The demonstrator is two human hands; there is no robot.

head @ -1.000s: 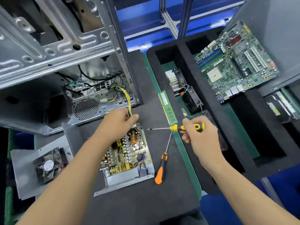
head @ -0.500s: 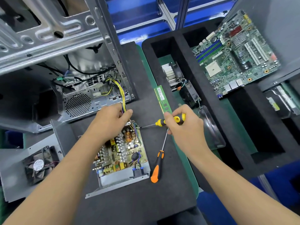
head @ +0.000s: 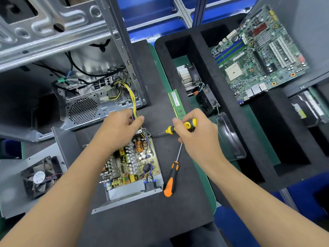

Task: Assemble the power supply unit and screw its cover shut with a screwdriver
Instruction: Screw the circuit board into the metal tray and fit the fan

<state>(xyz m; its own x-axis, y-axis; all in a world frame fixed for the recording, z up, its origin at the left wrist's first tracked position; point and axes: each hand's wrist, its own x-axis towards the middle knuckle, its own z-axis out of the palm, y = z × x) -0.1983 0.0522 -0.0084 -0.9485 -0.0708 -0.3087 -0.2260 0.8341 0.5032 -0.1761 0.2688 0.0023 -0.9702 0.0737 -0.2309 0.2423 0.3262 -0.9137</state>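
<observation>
My right hand grips the yellow/black screwdriver by its handle, fingers curled round it. Shaft lies near horizontal, pointing to my left, tip right at the far right corner of the open PSU, touching or just shy, can't tell. So the target sits directly left of my right hand, along the shaft's own line; the move turns on keeping that axis straight into the corner, prob. a screw there, too small to see.

My left hand is on the same far edge of the PSU, fingers curled round the yellow wire bundle where it leaves the board, holding it clear of the tip. Left hand is nearer the PSU, just beside the tip.

PSU lies below and between both hands on the black mat, board exposed, cover w/ fan well off to the left, not yet on. Spare orange screwdriver lies just right of the PSU, under my right wrist.
</observation>
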